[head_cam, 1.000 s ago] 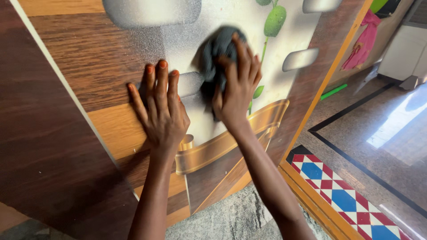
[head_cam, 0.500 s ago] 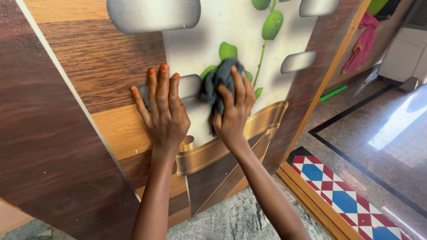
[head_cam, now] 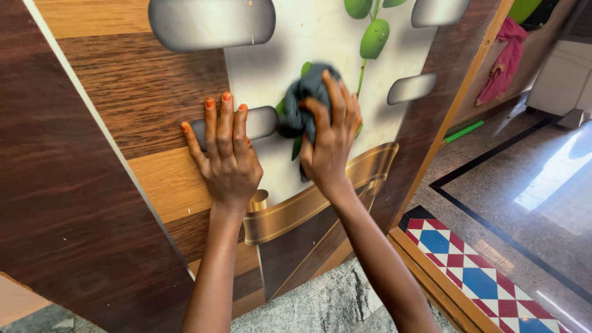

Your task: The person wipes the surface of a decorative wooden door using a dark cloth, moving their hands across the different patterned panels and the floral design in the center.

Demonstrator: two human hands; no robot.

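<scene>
A wooden door panel with a printed design of green leaves, grey rounded patches and a gold ribbon fills the left and middle. My left hand lies flat on it with fingers spread, fingertips on a grey patch. My right hand presses a crumpled dark grey cloth against the pale middle part of the panel, over a green leaf. The cloth is partly hidden by my fingers.
A wooden door frame runs along the panel's right edge. Beyond it lie a speckled stone floor, a red, blue and white patterned tile strip, a green stick and a pink cloth.
My right hand with the cloth slid down the panel from higher up, then shifted slightly up and right again. My left hand has stayed flat in the same spot.
</scene>
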